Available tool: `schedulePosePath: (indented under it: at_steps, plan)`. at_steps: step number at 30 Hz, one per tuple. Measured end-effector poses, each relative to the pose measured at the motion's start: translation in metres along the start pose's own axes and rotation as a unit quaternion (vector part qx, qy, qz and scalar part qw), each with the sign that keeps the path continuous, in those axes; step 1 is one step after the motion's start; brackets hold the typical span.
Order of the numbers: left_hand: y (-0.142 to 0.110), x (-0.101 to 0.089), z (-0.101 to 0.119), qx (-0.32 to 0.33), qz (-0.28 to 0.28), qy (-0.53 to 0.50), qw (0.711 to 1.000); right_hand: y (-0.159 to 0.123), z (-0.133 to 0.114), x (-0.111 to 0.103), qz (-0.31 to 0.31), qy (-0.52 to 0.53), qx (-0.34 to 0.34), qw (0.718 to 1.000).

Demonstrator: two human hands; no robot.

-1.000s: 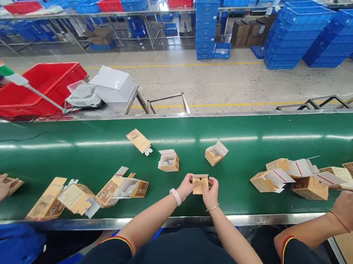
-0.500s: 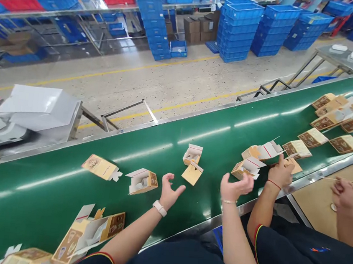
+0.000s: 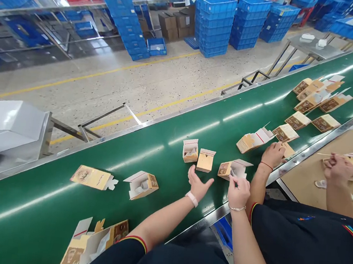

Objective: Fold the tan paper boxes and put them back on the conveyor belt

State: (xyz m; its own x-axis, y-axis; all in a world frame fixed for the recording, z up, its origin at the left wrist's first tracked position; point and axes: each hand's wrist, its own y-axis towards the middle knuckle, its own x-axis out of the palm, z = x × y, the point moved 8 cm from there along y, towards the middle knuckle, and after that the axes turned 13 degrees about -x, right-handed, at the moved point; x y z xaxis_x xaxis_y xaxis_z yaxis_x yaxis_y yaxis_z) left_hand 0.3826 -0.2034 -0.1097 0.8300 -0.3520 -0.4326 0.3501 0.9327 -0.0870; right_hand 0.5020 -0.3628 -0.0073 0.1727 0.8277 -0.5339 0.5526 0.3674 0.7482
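My left hand [image 3: 200, 185], a pale band on its wrist, is open with thumb and fingers spread. It is just in front of a small tan carton [image 3: 205, 162] with a raised flap. A second open carton [image 3: 189, 153] is close by on the left, with white contents inside. My right hand [image 3: 238, 192], wearing a bracelet, has its fingers pinched at the near edge of a brown printed carton [image 3: 224, 170] whose flaps are up. Part of that carton is behind the fingers. Left of my hands are an open carton [image 3: 145, 186] and a flat-lying one [image 3: 91, 176].
All these cartons lie on a green conveyor belt [image 3: 167, 160] with a metal edge. A co-worker's hand [image 3: 273, 155] touches cartons on the right, and their other hand [image 3: 338, 168] holds a thin stick. More cartons [image 3: 312, 96] cluster farther along. Stacked blue crates [image 3: 214, 27] stand beyond.
My left hand has moved right, toward the pair of cartons, which now stand apart side by side. My right hand has gone from open to pinched at the brown carton. The view has shifted right.
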Motion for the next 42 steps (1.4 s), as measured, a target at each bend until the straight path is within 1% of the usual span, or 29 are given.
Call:
schedulePosePath:
  at_steps: [1, 3, 4, 5, 6, 7, 9, 10, 11, 12, 14, 15, 16, 18, 20, 21, 22, 24, 25, 26, 27, 29, 30, 32, 35, 38, 40, 42]
  plan:
    - [-0.011, -0.006, 0.003, 0.056, -0.016, 0.001, 0.998, 0.000, -0.009, -0.004, -0.009, 0.016, -0.012, 1.000]
    - [-0.034, -0.018, 0.006, 0.175, -0.069, 0.004, 0.982, -0.003, -0.031, -0.009, -0.035, 0.069, -0.041, 0.996]
    - [-0.044, -0.023, 0.004, 0.219, -0.099, 0.014, 0.971, -0.009, -0.042, -0.010, -0.052, 0.103, -0.052, 0.992]
    - [-0.050, -0.028, 0.000, 0.247, -0.127, 0.030, 0.960, -0.017, -0.052, -0.011, -0.064, 0.136, -0.053, 0.987]
    - [-0.054, -0.031, -0.005, 0.260, -0.150, 0.053, 0.952, -0.027, -0.058, -0.011, -0.069, 0.163, -0.043, 0.983]
    - [-0.055, -0.033, -0.011, 0.262, -0.170, 0.078, 0.947, -0.038, -0.061, -0.013, -0.061, 0.181, -0.020, 0.981]
    - [-0.054, -0.035, -0.021, 0.253, -0.200, 0.121, 0.939, -0.063, -0.053, -0.013, -0.034, 0.193, 0.046, 0.980]
    - [-0.052, -0.035, -0.024, 0.249, -0.210, 0.131, 0.936, -0.075, -0.047, -0.009, -0.035, 0.204, 0.067, 0.976]
    - [-0.050, -0.034, -0.024, 0.247, -0.218, 0.135, 0.934, -0.083, -0.043, -0.002, -0.054, 0.227, 0.070, 0.970]
    - [-0.049, -0.033, -0.022, 0.247, -0.224, 0.138, 0.932, -0.089, -0.039, 0.008, -0.087, 0.258, 0.056, 0.961]
    - [-0.045, -0.030, -0.014, 0.250, -0.237, 0.148, 0.927, -0.094, -0.036, 0.026, -0.159, 0.313, 0.000, 0.936]
    - [-0.043, -0.027, -0.010, 0.251, -0.245, 0.156, 0.924, -0.094, -0.033, 0.033, -0.182, 0.323, -0.023, 0.928]
    - [-0.042, -0.023, -0.005, 0.251, -0.256, 0.163, 0.919, -0.092, -0.029, 0.038, -0.196, 0.320, -0.037, 0.926]
    - [-0.040, -0.016, 0.005, 0.248, -0.285, 0.152, 0.913, -0.087, -0.022, 0.045, -0.204, 0.306, -0.041, 0.929]
    - [-0.039, -0.010, 0.013, 0.232, -0.306, 0.089, 0.919, -0.083, -0.018, 0.050, -0.188, 0.310, -0.019, 0.932]
    - [-0.038, -0.008, 0.016, 0.212, -0.305, 0.041, 0.928, -0.081, -0.015, 0.051, -0.163, 0.310, 0.011, 0.937]
    - [-0.034, -0.007, 0.016, 0.180, -0.291, -0.013, 0.939, -0.082, -0.008, 0.051, -0.125, 0.300, 0.056, 0.944]
    - [-0.025, -0.005, 0.008, 0.076, -0.245, -0.108, 0.961, -0.089, 0.009, 0.046, -0.035, 0.248, 0.176, 0.952]
    - [-0.022, -0.002, 0.001, 0.013, -0.228, -0.135, 0.964, -0.094, 0.017, 0.045, -0.001, 0.223, 0.233, 0.947]
    - [-0.020, 0.003, -0.005, -0.044, -0.223, -0.147, 0.963, -0.100, 0.022, 0.044, 0.017, 0.206, 0.276, 0.939]
    - [-0.020, 0.009, -0.009, -0.090, -0.231, -0.147, 0.958, -0.103, 0.026, 0.046, 0.019, 0.201, 0.305, 0.931]
    - [-0.021, 0.024, -0.010, -0.144, -0.273, -0.133, 0.942, -0.106, 0.030, 0.052, -0.010, 0.213, 0.329, 0.920]
    - [-0.022, 0.030, -0.008, -0.157, -0.294, -0.128, 0.934, -0.106, 0.032, 0.053, -0.023, 0.215, 0.331, 0.918]
    - [-0.023, 0.040, -0.003, -0.179, -0.324, -0.129, 0.920, -0.104, 0.031, 0.047, -0.027, 0.203, 0.313, 0.927]
    - [-0.026, 0.050, -0.001, -0.217, -0.355, -0.132, 0.900, -0.100, 0.016, 0.030, -0.023, 0.161, 0.221, 0.962]
    - [-0.027, 0.048, 0.000, -0.229, -0.371, -0.130, 0.890, -0.101, 0.000, 0.015, -0.029, 0.108, 0.141, 0.984]
    - [-0.027, 0.042, 0.001, -0.214, -0.370, -0.137, 0.894, -0.101, -0.009, 0.009, -0.030, 0.087, 0.094, 0.991]
    - [-0.028, 0.039, 0.002, -0.198, -0.368, -0.139, 0.898, -0.099, -0.017, 0.009, -0.049, 0.063, 0.042, 0.996]
